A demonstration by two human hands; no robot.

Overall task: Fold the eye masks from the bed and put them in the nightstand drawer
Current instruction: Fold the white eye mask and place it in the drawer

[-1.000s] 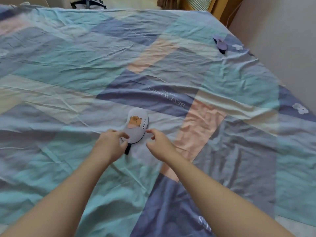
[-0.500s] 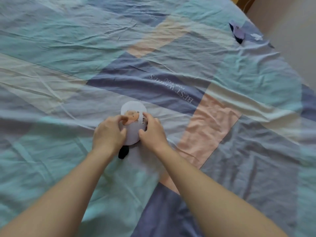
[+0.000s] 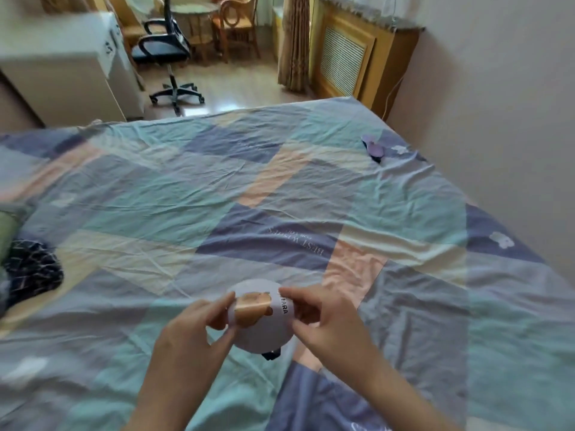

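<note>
Bed (image 3: 404,213), patchwork sheet, carries everything. Dark bundle (image 3: 31,272) lies at its left edge, well apart. Second eye mask (image 3: 373,147) lies unfolded near the far right corner. Folded eye mask (image 3: 264,318) (probably light, soft, springy) is pinched at both edges by left hand (image 3: 189,331) and right hand (image 3: 323,318); nothing obstructs.
</note>
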